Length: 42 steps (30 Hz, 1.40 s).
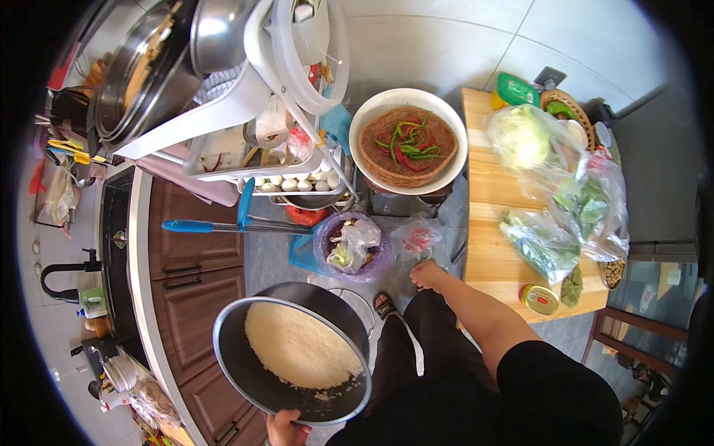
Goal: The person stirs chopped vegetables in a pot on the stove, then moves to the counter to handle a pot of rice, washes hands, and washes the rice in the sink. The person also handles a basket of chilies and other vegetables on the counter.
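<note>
My left hand point(286, 428) grips the near rim of a dark inner pot point(301, 410). The pot is tilted, and white rice grains point(301, 345) fill much of it, with some stuck along the lower wall. My right hand point(428, 276) is beside my knee, fingers bent; whether they pinch anything small is hidden. Just beyond that hand, a clear plastic bag with red on it point(418, 237) lies low near the floor. Left of it stands a waste bin lined with a purple bag point(322, 245), holding plastic and vegetable scraps.
A blue-handled broom point(187, 226) and blue dustpan point(299, 251) lean by the bin. At right, a wooden table point(482, 223) bears bagged vegetables and a tin point(538, 299). Ahead, a white basin point(362, 161) holds a wicker basket of chillies point(410, 148). A white rack point(234, 120) with eggs point(290, 185) stands left.
</note>
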Motion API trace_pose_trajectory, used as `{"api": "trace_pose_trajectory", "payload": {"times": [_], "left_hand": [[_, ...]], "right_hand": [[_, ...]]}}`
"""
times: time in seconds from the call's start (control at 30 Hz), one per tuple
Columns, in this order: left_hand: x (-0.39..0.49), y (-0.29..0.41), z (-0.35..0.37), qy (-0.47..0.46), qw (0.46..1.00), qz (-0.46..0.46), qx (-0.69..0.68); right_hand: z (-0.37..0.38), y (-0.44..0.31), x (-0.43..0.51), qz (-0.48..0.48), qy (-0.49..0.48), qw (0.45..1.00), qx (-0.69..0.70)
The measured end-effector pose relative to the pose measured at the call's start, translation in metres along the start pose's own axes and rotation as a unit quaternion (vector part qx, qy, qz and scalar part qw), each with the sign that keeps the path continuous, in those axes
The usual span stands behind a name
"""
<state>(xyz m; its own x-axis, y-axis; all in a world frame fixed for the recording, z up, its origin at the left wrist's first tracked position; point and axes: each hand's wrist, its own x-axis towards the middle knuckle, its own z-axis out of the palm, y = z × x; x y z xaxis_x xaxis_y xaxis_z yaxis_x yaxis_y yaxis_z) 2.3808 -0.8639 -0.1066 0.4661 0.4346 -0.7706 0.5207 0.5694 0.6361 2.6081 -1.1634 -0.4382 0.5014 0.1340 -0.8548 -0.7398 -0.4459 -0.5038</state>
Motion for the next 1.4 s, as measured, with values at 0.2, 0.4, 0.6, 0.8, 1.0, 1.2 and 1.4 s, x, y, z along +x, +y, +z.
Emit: {"api": "trace_pose_trajectory", "payload": {"times": [0.2,0.4,0.6,0.8,1.0,1.2,1.4], "left_hand": [[0.049,-0.049,0.002,0.063,0.994,-0.082,0.03],[0.088,-0.089,0.001,0.089,0.99,-0.106,0.034],[0.1,-0.104,0.001,0.126,0.985,-0.114,0.036],[0.106,-0.086,0.031,0.125,0.987,-0.076,0.064],[0.112,-0.084,0.038,0.135,0.985,-0.077,0.076],[0.116,-0.075,0.052,0.135,0.985,-0.071,0.078],[0.119,-0.07,0.062,0.103,0.992,-0.052,0.045]], "right_hand": [[0.035,0.069,0.184,-0.175,-0.061,0.939,-0.29],[0.069,0.068,0.259,0.002,0.1,0.995,-0.015],[0.084,0.024,0.245,0.161,0.067,0.94,0.294],[0.088,0.016,0.261,0.197,0.115,0.897,0.379],[0.079,0.02,0.254,0.166,0.035,0.894,0.415],[0.048,0.029,0.272,0.144,-0.046,0.905,0.398],[0.007,0.061,0.282,0.133,0.118,0.928,0.327]]}}
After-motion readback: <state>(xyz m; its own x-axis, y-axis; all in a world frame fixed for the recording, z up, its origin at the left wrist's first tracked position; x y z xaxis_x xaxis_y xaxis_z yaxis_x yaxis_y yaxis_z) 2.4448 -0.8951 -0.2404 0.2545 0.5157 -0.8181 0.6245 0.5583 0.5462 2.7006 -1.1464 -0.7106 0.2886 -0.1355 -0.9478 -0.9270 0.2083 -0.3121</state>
